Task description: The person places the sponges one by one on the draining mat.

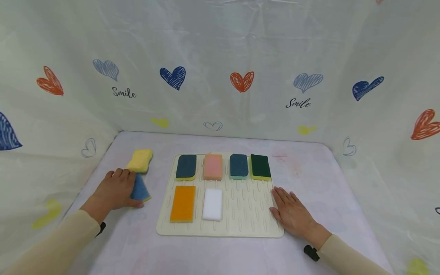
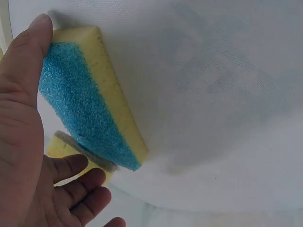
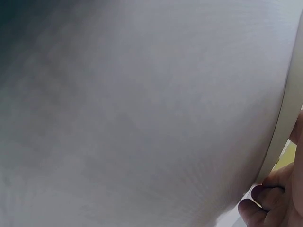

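A blue-and-yellow sponge (image 1: 139, 188) lies on the table at the left, its blue face up. My left hand (image 1: 116, 191) reaches over it, thumb at the near end and fingers curled round toward the far end. In the left wrist view the thumb meets one end of this sponge (image 2: 85, 104), while the fingertips are close to the other. Just beyond it sits a wavy-sided yellow sponge (image 1: 140, 160) with a greyish layer underneath. My right hand (image 1: 292, 212) rests, fingers extended, at the right edge of the cream ribbed mat (image 1: 251, 217).
On the mat's back row are a dark blue sponge (image 1: 186, 166), a pink sponge (image 1: 212, 167), another dark blue sponge (image 1: 238, 165) and a dark green sponge (image 1: 260, 166). An orange sponge (image 1: 183, 203) and a white sponge (image 1: 212, 204) lie in front. Heart-printed curtains (image 1: 213, 49) enclose the table.
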`<action>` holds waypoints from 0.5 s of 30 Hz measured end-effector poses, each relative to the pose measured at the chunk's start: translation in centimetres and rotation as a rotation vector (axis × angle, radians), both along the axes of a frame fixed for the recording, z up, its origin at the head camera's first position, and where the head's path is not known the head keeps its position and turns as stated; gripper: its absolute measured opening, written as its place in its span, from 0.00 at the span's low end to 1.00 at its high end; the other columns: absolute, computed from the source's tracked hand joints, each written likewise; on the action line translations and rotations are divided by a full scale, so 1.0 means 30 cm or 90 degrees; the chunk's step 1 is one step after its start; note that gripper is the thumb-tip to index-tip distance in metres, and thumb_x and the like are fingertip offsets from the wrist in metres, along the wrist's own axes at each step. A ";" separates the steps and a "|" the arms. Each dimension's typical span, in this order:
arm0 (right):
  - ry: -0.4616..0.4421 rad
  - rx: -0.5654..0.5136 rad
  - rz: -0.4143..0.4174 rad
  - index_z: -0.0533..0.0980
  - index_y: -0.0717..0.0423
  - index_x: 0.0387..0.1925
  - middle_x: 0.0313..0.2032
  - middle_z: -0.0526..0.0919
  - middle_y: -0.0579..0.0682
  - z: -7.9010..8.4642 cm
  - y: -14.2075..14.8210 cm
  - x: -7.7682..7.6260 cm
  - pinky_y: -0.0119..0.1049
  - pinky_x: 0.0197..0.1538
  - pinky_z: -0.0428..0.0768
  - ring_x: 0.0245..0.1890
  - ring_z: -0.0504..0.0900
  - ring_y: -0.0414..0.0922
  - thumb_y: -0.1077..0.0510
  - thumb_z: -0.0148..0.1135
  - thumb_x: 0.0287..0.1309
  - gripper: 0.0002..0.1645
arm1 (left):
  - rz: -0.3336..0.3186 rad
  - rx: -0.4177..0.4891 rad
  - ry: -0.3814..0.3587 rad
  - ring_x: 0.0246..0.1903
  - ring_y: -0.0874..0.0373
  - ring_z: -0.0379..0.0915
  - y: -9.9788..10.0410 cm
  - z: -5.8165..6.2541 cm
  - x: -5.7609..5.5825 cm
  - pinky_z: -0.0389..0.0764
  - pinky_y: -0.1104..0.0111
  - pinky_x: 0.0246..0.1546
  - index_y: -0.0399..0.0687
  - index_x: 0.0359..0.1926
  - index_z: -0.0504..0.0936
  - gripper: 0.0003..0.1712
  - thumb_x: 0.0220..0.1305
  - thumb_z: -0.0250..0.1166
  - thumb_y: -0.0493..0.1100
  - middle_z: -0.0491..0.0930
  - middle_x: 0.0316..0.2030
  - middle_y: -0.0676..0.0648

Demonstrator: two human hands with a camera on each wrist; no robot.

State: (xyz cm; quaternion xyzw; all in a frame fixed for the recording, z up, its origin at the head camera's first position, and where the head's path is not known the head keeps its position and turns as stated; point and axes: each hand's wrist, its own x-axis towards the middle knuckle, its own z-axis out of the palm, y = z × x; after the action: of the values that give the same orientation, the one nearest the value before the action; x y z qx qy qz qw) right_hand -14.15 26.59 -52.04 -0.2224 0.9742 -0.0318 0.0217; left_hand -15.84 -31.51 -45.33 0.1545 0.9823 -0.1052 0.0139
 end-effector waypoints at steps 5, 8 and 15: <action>0.006 -0.002 0.004 0.60 0.70 0.78 0.78 0.63 0.67 -0.002 0.004 0.001 0.64 0.78 0.63 0.78 0.63 0.63 0.45 0.53 0.80 0.41 | 0.019 0.020 -0.021 0.50 0.33 0.75 0.010 0.008 0.001 0.78 0.39 0.53 0.24 0.54 0.74 0.61 0.44 0.80 0.75 0.78 0.47 0.29; 0.008 -0.004 0.005 0.60 0.70 0.78 0.78 0.63 0.67 0.001 0.003 0.002 0.65 0.77 0.63 0.78 0.64 0.63 0.45 0.54 0.80 0.41 | 0.035 0.031 -0.050 0.50 0.32 0.75 0.011 0.009 0.000 0.78 0.39 0.54 0.24 0.56 0.72 0.59 0.46 0.80 0.74 0.78 0.48 0.29; 0.008 -0.004 0.002 0.61 0.70 0.78 0.78 0.64 0.66 0.010 0.001 0.005 0.65 0.77 0.63 0.78 0.64 0.63 0.46 0.54 0.80 0.40 | 0.044 0.048 -0.087 0.47 0.34 0.77 0.006 0.006 -0.008 0.82 0.43 0.50 0.21 0.61 0.70 0.62 0.48 0.80 0.72 0.79 0.47 0.27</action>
State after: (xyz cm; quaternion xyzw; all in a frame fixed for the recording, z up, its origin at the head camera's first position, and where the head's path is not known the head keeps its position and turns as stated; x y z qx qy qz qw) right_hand -13.99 26.64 -51.73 -0.2242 0.9738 -0.0337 0.0145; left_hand -16.07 -31.34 -45.15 0.1276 0.9871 -0.0566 0.0787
